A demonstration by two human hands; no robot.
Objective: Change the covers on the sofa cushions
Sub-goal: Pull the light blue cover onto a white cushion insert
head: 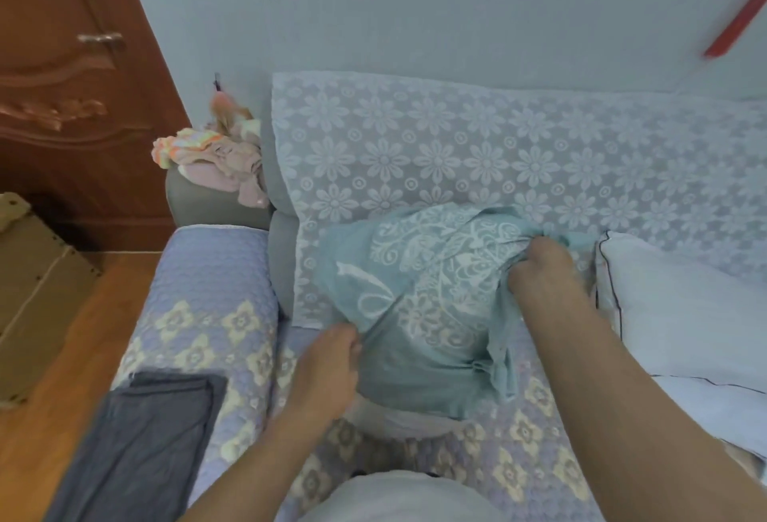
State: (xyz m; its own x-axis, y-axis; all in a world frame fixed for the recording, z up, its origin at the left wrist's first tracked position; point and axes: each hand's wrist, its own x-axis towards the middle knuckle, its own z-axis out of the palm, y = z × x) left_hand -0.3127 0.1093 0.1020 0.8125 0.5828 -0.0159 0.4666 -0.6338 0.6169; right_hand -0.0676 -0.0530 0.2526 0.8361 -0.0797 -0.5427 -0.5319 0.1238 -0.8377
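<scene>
A teal cushion cover (419,305) with a white floral print lies bunched on the sofa seat (527,430), leaning against the lace-draped backrest (456,148). The left hand (328,368) has its grip pinched on the cover's lower left edge; the right hand (543,268) has its grip clenched on gathered fabric at the upper right. Just right sits a pale blue cushion (680,314). A grey cloth (141,447) drapes over the quilted armrest (199,301)
</scene>
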